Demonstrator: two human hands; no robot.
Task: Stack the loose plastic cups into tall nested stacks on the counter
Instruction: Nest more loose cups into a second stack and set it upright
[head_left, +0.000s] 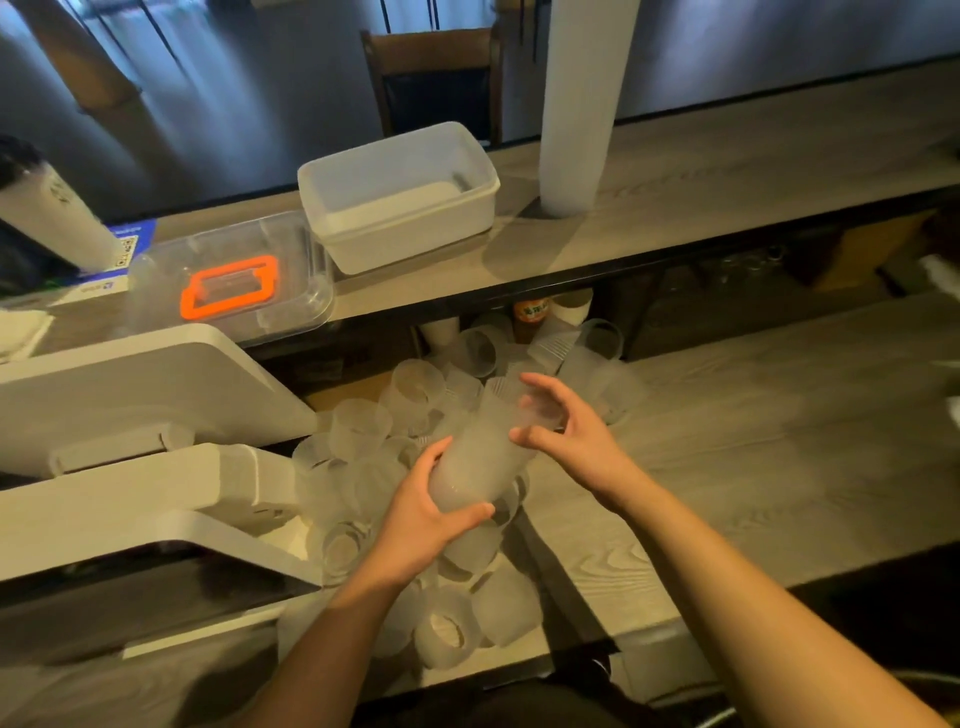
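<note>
The single view comes from a wide-angle camera worn on the person's head, looking forward and steeply down along both forearms. It sits close over the pale wood-grain counter (753, 467), whose near edge crosses the lower frame. The raised upper shelf (727, 171) lies farther off toward the top (lines bow outward at the edges).

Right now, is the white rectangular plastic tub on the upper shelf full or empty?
Empty. The white rectangular plastic tub shows only its bare inner walls and floor through its open top; nothing lies inside.
</note>
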